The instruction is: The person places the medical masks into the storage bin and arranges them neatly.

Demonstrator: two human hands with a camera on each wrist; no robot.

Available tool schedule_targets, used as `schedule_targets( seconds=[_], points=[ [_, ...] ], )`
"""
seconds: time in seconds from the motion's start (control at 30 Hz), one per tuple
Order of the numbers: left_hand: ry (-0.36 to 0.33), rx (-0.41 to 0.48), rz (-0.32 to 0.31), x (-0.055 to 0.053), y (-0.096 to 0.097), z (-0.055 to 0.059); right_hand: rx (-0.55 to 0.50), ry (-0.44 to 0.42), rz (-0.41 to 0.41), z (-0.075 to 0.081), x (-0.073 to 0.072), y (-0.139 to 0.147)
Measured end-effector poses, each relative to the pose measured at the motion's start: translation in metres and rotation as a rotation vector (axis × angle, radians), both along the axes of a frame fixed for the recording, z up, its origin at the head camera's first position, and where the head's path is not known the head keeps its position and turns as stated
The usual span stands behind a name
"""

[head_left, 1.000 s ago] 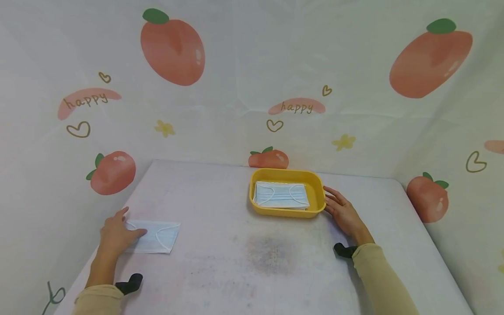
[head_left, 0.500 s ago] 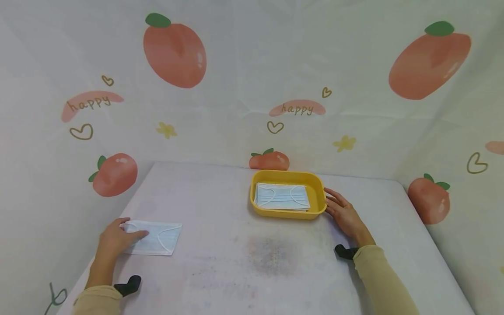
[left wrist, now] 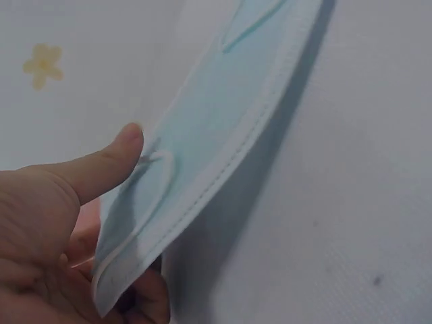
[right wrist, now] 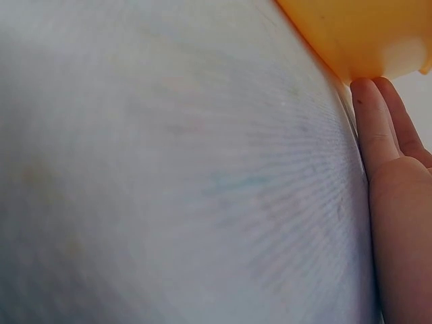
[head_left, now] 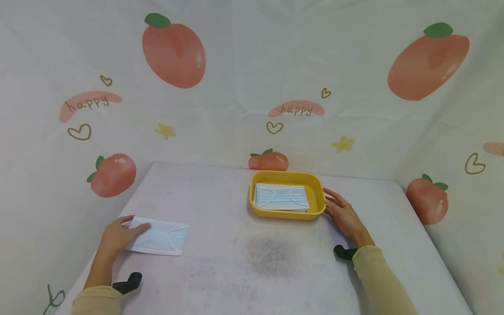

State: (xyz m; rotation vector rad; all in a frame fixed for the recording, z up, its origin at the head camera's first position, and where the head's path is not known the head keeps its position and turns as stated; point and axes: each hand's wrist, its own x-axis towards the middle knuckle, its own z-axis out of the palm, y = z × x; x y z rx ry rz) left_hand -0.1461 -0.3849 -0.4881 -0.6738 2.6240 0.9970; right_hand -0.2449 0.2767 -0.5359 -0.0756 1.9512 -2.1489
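Observation:
My left hand pinches a light blue face mask by its left end, thumb on top and fingers underneath. In the left wrist view the mask slants up off the surface, its white ear loops showing and a shadow beneath it. At the right, my right hand rests its extended fingertips against the side of a yellow tray. The right wrist view has those fingers straight, their tips at the tray's outer wall. Inside the tray lies a stack of face masks.
The tray stands toward the back of a white table with a grey smudge in front of it. Behind, a white cloth backdrop printed with fruit and hearts rises at the table's far edge. Black wrist mounts stick out beside both wrists.
The left fingers have closed round the mask's left end, and the mask has come up off the table and shifted slightly right. The right hand and tray stay in place.

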Motion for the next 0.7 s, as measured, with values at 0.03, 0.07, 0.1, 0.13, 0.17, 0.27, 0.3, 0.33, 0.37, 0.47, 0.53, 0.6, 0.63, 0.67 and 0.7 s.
schedule_targets(
  seconds=[0.03,0.07,0.1,0.13,0.17,0.27,0.3,0.33,0.37,0.47,0.53,0.6,0.63,0.67,0.7],
  points=[
    [-0.002,0.027,0.006,0.000,0.000,0.001,0.000,0.002,0.005,0.000,0.000,0.000],
    [-0.003,0.053,0.005,0.000,-0.001,0.001,0.000,0.004,0.001,0.000,0.000,0.000],
    [-0.005,0.080,0.005,0.000,-0.001,0.002,0.002,0.002,-0.003,0.001,0.000,0.000],
    [-0.007,0.098,-0.001,0.000,-0.001,0.003,0.004,0.002,-0.003,0.001,0.000,0.000],
    [-0.011,0.108,-0.007,0.000,-0.001,0.004,0.006,0.001,0.000,0.001,0.000,0.000],
    [-0.015,0.133,-0.042,0.001,0.001,0.008,0.006,0.001,-0.002,0.002,0.000,-0.001],
    [-0.014,0.144,-0.055,0.001,0.002,0.009,0.004,-0.001,0.003,0.002,0.000,-0.001],
    [-0.012,0.160,-0.067,0.001,0.003,0.010,0.003,-0.002,0.004,0.003,0.000,-0.001],
    [-0.008,0.182,-0.079,0.002,0.004,0.011,0.004,-0.003,0.005,0.003,0.000,-0.002],
    [0.005,0.262,-0.089,0.002,0.008,0.012,0.004,-0.008,0.004,0.002,0.000,-0.001],
    [0.005,0.311,-0.070,0.002,0.012,0.011,0.007,-0.006,0.005,0.002,0.000,-0.001],
    [0.002,0.350,-0.051,0.000,0.015,0.011,0.007,0.000,0.005,0.002,0.000,-0.001],
    [0.000,0.362,-0.046,-0.001,0.017,0.011,0.007,0.003,0.006,0.002,0.000,-0.001],
    [0.001,0.372,-0.041,-0.001,0.018,0.012,0.008,0.006,0.007,0.002,0.000,0.000],
    [0.002,0.379,-0.041,-0.002,0.020,0.012,0.008,0.011,0.011,0.002,0.000,0.000]
  ],
)
